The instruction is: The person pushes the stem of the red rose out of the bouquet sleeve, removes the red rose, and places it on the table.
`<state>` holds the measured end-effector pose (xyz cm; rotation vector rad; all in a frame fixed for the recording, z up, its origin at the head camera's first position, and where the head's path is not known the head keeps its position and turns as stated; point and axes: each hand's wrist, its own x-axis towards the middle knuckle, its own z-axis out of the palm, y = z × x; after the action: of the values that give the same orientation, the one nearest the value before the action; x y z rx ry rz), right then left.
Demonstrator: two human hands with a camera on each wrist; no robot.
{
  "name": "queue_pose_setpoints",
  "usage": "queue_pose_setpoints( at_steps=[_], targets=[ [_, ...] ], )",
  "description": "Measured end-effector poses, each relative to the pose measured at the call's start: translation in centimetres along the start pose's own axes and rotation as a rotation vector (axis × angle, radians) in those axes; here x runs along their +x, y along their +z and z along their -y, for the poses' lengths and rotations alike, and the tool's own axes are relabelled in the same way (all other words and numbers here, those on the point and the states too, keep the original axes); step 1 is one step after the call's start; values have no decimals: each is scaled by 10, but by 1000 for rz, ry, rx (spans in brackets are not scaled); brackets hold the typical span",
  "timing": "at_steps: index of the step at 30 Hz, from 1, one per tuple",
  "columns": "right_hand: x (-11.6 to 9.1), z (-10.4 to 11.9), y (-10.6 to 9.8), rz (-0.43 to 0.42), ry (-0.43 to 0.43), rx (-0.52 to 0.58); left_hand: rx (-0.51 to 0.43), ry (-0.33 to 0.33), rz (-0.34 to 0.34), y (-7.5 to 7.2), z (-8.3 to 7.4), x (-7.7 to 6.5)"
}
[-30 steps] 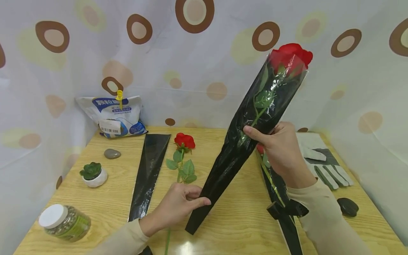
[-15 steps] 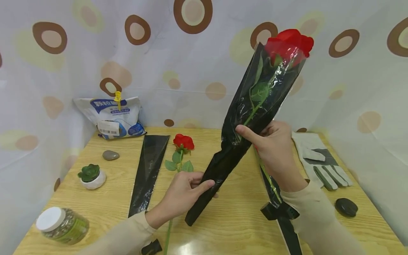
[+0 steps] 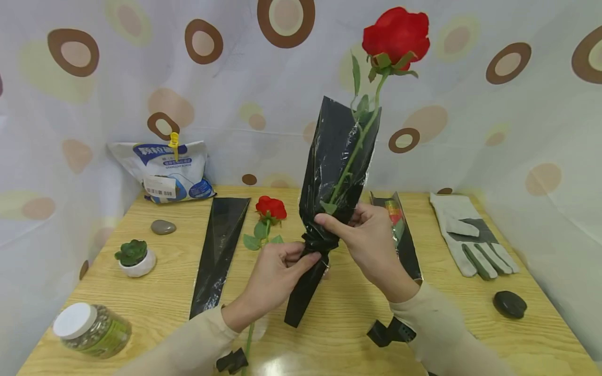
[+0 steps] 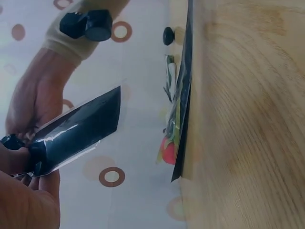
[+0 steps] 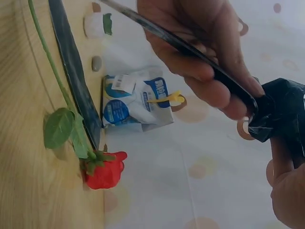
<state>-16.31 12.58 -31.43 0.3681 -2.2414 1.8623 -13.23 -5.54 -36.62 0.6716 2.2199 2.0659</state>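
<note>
My left hand (image 3: 270,282) pinches the lower part of a black, clear-fronted flower sleeve (image 3: 329,151). Higher up, my right hand (image 3: 371,245) grips the same sleeve, thumb in front, around the rose stem inside. Between both hands the film is bunched in creases. A red rose (image 3: 397,39) rises out of the sleeve's top, its bloom and upper stem bare, its lower stem hidden. In the left wrist view the flat sleeve tail (image 4: 83,129) sticks out past the fingers. The right wrist view shows the left fingers (image 5: 209,90) pinching the film.
A loose rose (image 3: 271,208) and a flat sleeve (image 3: 218,256) lie left of centre. Another sleeved rose (image 3: 400,230) lies behind the right hand. Around them are a glove (image 3: 475,235), black stone (image 3: 510,304), grey stone (image 3: 163,227), jar (image 3: 94,329), potted succulent (image 3: 136,258) and bag (image 3: 174,172).
The sleeve has slid down and bunched, so the bloom, covered at its base before, now stands bare above it. My right hand has moved down and left, closer to the left hand.
</note>
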Motion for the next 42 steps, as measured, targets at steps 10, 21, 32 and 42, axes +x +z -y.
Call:
queue_pose_setpoints(
  at_steps=[10, 21, 32, 42],
  targets=[
    [0, 10, -11, 1, -24, 40, 48, 87, 86, 5, -1, -5],
    [16, 25, -40, -8, -110, 221, 220, -13, 187, 1, 10, -20],
    [9, 26, -29, 93, -45, 75, 143, 94, 123, -2, -27, 12],
    [21, 42, -53, -45, -36, 201, 240, 28, 176, 4, -9, -5]
  ],
)
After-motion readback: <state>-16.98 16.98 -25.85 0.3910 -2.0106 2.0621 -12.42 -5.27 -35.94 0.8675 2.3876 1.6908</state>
